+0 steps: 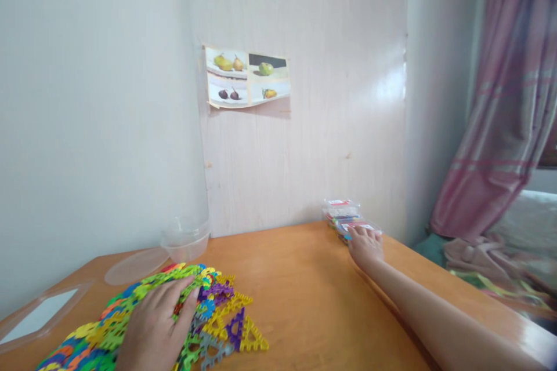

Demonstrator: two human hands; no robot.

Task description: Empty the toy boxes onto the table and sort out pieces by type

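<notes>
My left hand [155,324] lies flat, fingers spread, on a heap of bright interlocking plastic pieces [108,324] at the near left of the wooden table [300,284]. Yellow, purple and grey triangular pieces [235,330] stick out beside it. My right arm stretches across the table, and my right hand [364,245] rests with its fingertips touching a small clear plastic box of coloured pieces [357,227] near the wall. A second such box [340,208] stands just behind it.
A tall clear plastic container [185,240] stands by the wall at the left, with a round clear lid [136,265] and a flat clear lid [39,316] near it. Fruit pictures [247,77] hang on the wall. A pink curtain [500,104] and bedding fill the right.
</notes>
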